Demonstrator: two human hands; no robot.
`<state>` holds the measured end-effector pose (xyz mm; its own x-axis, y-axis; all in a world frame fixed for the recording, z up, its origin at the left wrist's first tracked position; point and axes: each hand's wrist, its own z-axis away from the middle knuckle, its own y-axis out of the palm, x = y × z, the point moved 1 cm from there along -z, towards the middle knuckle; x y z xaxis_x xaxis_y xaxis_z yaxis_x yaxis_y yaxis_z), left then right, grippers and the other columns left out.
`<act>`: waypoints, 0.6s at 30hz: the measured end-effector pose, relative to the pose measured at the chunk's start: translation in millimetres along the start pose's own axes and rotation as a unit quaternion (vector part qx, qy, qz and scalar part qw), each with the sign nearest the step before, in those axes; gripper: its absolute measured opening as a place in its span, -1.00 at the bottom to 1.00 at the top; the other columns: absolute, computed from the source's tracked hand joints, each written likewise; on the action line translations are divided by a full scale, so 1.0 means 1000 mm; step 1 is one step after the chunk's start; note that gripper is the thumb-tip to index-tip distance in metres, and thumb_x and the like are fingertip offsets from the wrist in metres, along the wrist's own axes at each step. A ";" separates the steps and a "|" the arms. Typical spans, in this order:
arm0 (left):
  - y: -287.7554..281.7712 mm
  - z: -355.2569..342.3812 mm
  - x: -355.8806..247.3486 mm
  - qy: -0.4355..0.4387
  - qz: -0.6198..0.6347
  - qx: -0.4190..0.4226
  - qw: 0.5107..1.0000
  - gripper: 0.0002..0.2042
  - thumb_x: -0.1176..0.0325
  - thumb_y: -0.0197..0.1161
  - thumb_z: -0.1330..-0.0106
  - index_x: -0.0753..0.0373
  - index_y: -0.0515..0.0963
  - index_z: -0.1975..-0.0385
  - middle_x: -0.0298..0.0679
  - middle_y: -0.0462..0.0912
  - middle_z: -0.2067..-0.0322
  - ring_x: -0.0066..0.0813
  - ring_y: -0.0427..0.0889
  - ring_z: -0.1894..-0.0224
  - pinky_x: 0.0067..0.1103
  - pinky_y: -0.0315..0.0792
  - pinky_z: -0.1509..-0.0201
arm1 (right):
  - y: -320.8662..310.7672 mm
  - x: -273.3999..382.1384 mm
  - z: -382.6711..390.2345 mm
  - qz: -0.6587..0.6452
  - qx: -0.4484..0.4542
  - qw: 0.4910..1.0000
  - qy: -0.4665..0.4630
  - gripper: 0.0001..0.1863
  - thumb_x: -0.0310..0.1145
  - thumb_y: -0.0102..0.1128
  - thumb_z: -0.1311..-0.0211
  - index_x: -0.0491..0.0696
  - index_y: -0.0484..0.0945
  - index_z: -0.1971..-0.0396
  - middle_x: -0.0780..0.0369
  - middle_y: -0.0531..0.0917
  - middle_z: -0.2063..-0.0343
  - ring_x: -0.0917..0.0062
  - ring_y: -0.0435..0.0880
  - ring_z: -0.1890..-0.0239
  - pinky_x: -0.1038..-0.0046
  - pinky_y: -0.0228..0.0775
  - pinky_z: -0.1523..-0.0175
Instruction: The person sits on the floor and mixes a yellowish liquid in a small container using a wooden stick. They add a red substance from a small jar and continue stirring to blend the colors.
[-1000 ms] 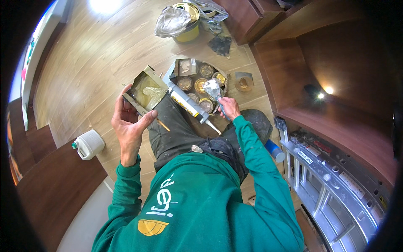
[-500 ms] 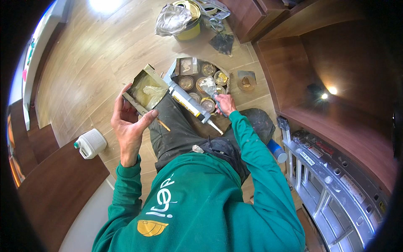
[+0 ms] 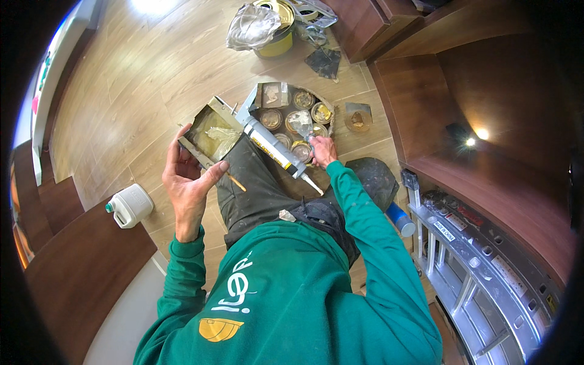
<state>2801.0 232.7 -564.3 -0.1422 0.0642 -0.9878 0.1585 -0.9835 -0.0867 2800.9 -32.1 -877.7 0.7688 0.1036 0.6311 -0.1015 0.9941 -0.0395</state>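
My left hand grips the lower edge of a shallow square tray, thumb on the near side and fingers beneath. Inside it lies a smear of pale yellowish paste. My right hand is closed round the handle of a putty knife, whose blade carries whitish paste. The blade is over a box of several round tins with stained tops; whether it touches one I cannot tell. Between my hands, a grey sealant cartridge with a white nozzle lies slanted across my lap.
A yellow bucket with a crumpled plastic bag stands on the far floor. A round container sits right of the tins. An aluminium ladder and a blue cylinder lie right; a white jug stands left.
My right hand and the putty knife have shifted slightly left over the tins. My left hand and the tray have barely moved.
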 end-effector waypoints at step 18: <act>-0.006 0.007 -0.003 0.012 0.012 -0.005 1.000 -0.18 0.62 0.55 -0.05 0.39 0.28 -0.37 -0.09 0.65 -0.01 -0.35 0.64 -0.10 -0.45 0.50 -0.23 | -0.059 0.013 0.039 0.016 0.020 1.000 -0.012 -0.60 -0.05 0.04 -0.47 -0.12 0.62 0.27 0.24 0.61 0.62 0.56 0.52 0.75 0.48 0.30 0.68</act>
<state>2793.3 237.1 -560.3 -0.1150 0.0453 -0.9923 0.1705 -0.9832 -0.0647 2792.3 -90.5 -837.0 0.7496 0.1337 0.6483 -0.1506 0.9881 -0.0297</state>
